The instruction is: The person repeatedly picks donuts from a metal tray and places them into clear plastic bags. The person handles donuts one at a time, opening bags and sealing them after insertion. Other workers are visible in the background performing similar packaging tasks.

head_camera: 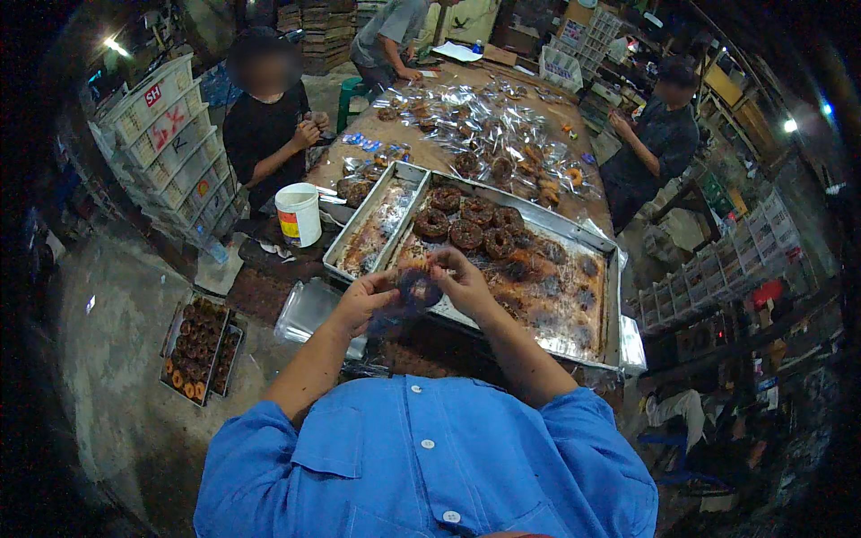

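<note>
Between my two hands, in front of my chest, is a dark chocolate doughnut (420, 288), which seems to be in a clear plastic bag. My left hand (366, 301) grips its left side, and my right hand (463, 282) pinches at its upper right edge. Just beyond my hands, several chocolate doughnuts (466, 234) lie grouped at the far left part of a metal tray (612, 302) stained with chocolate. A narrower metal tray (377, 222) adjoins it on the left. A stack of clear plastic bags (306, 313) lies left of my left forearm.
Many bagged doughnuts (491, 134) cover the wooden table (350, 161) beyond the trays. A white bucket (298, 215) stands at left. Trays of doughnuts (195, 350) rest on the floor. Stacked plastic crates (168, 134) rise at left. Co-workers (269, 128) stand around the table.
</note>
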`<state>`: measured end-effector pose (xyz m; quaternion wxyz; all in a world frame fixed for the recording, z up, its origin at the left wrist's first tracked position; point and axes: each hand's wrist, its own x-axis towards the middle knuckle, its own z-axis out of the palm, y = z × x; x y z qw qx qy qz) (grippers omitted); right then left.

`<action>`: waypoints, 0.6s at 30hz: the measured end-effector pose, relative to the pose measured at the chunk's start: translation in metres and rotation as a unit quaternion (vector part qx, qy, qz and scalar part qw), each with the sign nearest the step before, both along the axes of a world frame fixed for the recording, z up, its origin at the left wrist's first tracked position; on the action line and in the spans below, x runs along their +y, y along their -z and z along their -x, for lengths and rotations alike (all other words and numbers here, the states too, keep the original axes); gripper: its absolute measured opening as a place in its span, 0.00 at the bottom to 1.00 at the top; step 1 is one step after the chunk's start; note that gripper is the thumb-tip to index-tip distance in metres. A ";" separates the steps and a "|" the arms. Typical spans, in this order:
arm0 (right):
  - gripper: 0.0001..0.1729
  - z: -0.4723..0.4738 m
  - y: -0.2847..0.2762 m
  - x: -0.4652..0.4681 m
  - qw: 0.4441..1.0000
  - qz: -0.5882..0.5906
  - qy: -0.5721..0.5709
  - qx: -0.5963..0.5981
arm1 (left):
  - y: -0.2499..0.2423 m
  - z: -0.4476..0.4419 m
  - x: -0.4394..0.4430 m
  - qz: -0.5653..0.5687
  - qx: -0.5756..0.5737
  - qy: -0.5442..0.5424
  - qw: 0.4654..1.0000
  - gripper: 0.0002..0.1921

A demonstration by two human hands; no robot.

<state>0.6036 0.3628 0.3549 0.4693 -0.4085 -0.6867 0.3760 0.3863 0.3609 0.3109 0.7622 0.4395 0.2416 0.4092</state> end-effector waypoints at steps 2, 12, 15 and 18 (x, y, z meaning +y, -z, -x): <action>0.22 -0.005 -0.003 -0.008 0.980 -0.043 -0.040 -0.191 | 0.001 -0.004 -0.001 -0.046 -0.026 0.013 0.998 0.24; 0.19 -0.059 -0.012 0.039 0.967 0.152 0.057 0.197 | 0.106 0.079 0.018 -0.381 0.513 -0.034 0.768 0.10; 0.25 -0.090 -0.006 0.046 0.950 0.107 0.176 0.236 | 0.146 0.101 0.012 -0.394 0.491 -0.080 0.773 0.09; 0.32 -0.118 0.014 0.044 0.971 0.084 0.222 -0.002 | 0.165 0.103 0.011 -0.288 0.372 -0.163 0.867 0.09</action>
